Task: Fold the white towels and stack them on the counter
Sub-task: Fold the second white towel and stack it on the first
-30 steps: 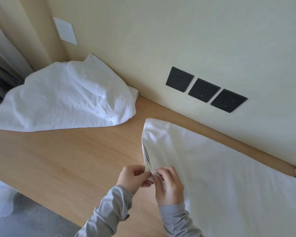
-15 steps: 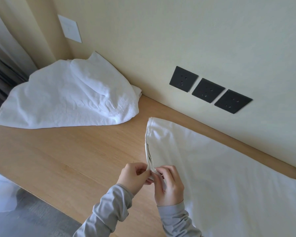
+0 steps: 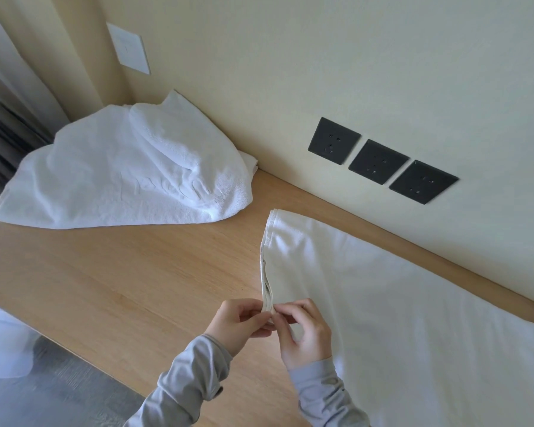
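Observation:
A smooth white towel (image 3: 398, 303) lies spread flat over the right half of the wooden counter (image 3: 121, 272), folded double with its layered edge facing left. My left hand (image 3: 238, 325) and my right hand (image 3: 305, 331) both pinch the near corner of that layered edge, fingertips meeting. A loosely heaped white terry towel (image 3: 121, 180) rests at the back left of the counter, against the wall corner, well apart from both hands.
Three black wall sockets (image 3: 379, 160) sit just above the counter behind the flat towel. A white wall plate (image 3: 130, 47) is higher on the left. Curtains (image 3: 10, 118) hang at far left. White fabric (image 3: 0, 343) lies below the counter's front edge over grey floor.
Both hands stay pinched on the same towel corner and barely shift. The view has tilted slightly, sliding the scene a little down and to the right.

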A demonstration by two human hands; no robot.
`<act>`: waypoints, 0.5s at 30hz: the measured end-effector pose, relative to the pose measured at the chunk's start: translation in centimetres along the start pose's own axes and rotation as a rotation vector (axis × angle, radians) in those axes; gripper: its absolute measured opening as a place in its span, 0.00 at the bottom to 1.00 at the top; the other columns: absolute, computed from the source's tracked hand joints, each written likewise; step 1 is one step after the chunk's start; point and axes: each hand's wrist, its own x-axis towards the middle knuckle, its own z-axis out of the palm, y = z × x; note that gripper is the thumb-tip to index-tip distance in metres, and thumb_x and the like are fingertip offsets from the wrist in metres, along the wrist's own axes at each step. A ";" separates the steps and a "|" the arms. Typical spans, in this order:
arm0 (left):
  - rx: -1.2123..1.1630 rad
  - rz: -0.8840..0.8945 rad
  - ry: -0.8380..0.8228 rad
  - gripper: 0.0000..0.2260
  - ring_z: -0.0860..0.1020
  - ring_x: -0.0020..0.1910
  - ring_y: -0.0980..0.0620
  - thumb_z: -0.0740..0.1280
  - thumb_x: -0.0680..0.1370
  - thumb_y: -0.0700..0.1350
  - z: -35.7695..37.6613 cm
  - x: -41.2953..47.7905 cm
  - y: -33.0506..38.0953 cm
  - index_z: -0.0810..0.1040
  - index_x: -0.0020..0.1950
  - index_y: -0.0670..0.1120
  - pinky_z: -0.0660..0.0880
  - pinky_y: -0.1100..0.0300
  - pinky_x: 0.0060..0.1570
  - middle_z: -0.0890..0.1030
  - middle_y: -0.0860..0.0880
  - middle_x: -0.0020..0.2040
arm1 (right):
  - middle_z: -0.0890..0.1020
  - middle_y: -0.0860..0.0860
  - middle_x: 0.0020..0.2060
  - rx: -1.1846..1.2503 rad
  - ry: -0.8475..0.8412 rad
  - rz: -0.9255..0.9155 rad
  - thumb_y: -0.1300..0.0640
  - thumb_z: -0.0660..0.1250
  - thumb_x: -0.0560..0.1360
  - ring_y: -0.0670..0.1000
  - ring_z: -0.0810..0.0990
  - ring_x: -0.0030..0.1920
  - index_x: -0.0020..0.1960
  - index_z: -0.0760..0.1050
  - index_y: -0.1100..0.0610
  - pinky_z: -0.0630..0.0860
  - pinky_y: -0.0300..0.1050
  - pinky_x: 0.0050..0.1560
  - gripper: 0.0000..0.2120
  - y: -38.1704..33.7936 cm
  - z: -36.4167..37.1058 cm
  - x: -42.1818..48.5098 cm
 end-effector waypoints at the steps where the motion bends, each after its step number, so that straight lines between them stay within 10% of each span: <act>1: 0.001 -0.003 -0.010 0.09 0.83 0.39 0.52 0.63 0.77 0.32 -0.1 -0.1 0.0 0.81 0.44 0.41 0.79 0.62 0.43 0.83 0.43 0.39 | 0.78 0.51 0.34 0.010 0.001 0.016 0.72 0.71 0.67 0.44 0.78 0.35 0.39 0.81 0.62 0.77 0.38 0.38 0.07 0.0 -0.1 0.1; 15: -0.005 0.011 0.053 0.12 0.81 0.37 0.52 0.61 0.77 0.30 -0.4 -0.6 -0.3 0.81 0.45 0.41 0.79 0.61 0.42 0.82 0.41 0.39 | 0.77 0.51 0.32 -0.041 0.196 -0.066 0.68 0.67 0.69 0.41 0.74 0.35 0.36 0.80 0.63 0.72 0.31 0.36 0.05 -0.7 0.0 0.3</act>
